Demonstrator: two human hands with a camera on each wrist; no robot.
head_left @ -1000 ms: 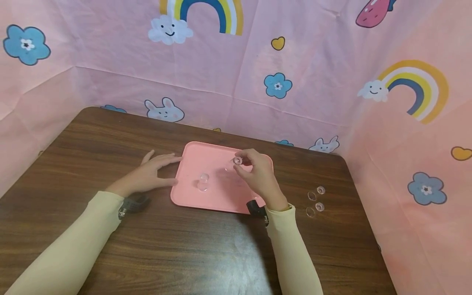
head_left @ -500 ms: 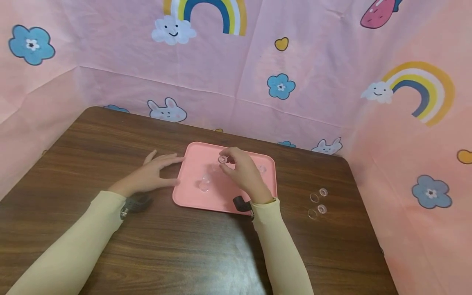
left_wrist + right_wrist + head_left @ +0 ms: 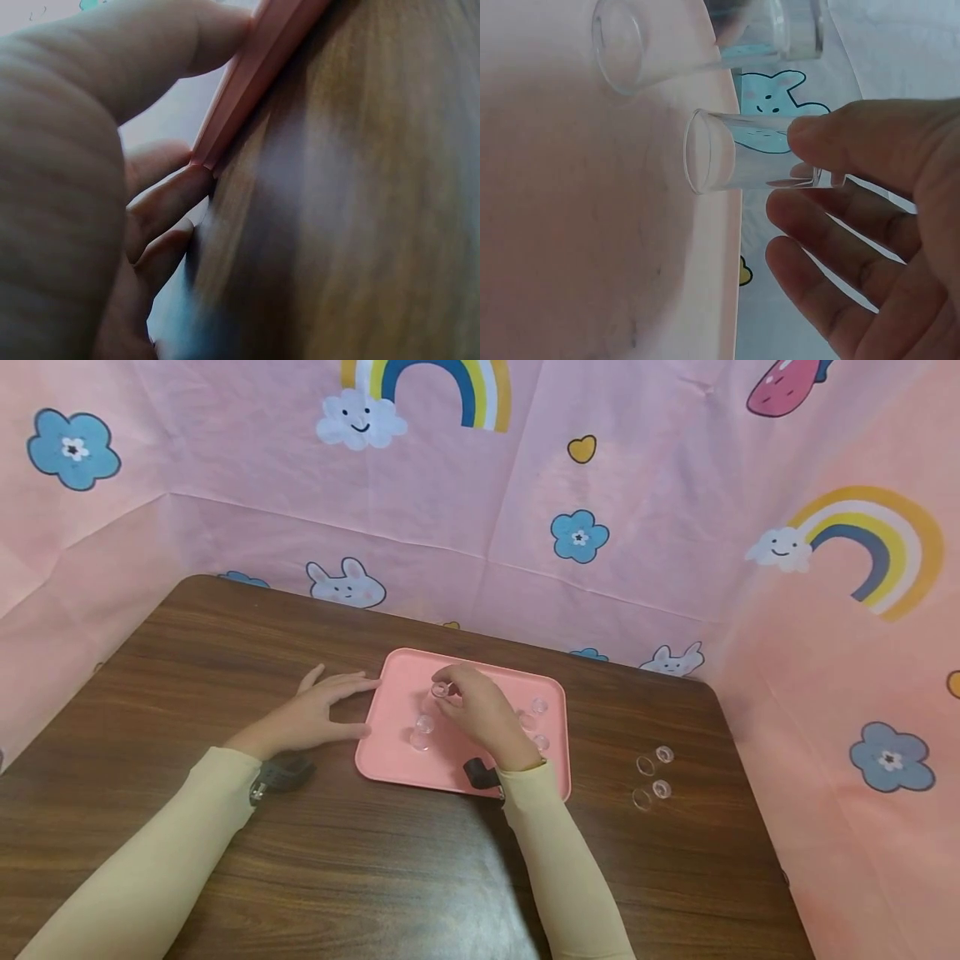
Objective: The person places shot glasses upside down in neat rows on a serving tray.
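My right hand [image 3: 478, 706] pinches a small clear cup [image 3: 742, 154] by its base, between thumb and fingers. Its open rim points down towards the pink tray [image 3: 465, 781], over the tray's back left part. Whether that rim touches the tray I cannot tell. Another clear cup [image 3: 421, 732] stands upside down on the tray, closer to the front. More clear cups [image 3: 539, 705] show at the tray's right side, partly behind the hand. My left hand [image 3: 311, 710] touches the tray's left edge with thumb [image 3: 214, 34] and fingertips, fingers nearly straight.
Two more clear cups [image 3: 663, 754] stand upside down on the brown wooden table [image 3: 360, 877], right of the tray. A pink cloth [image 3: 420, 518] with cartoon prints hangs behind and beside the table. Each wrist bears a dark camera [image 3: 480, 772].
The right hand has carried its cup leftwards across the tray, uncovering cups at the tray's right side. The left hand stays at the tray's edge.
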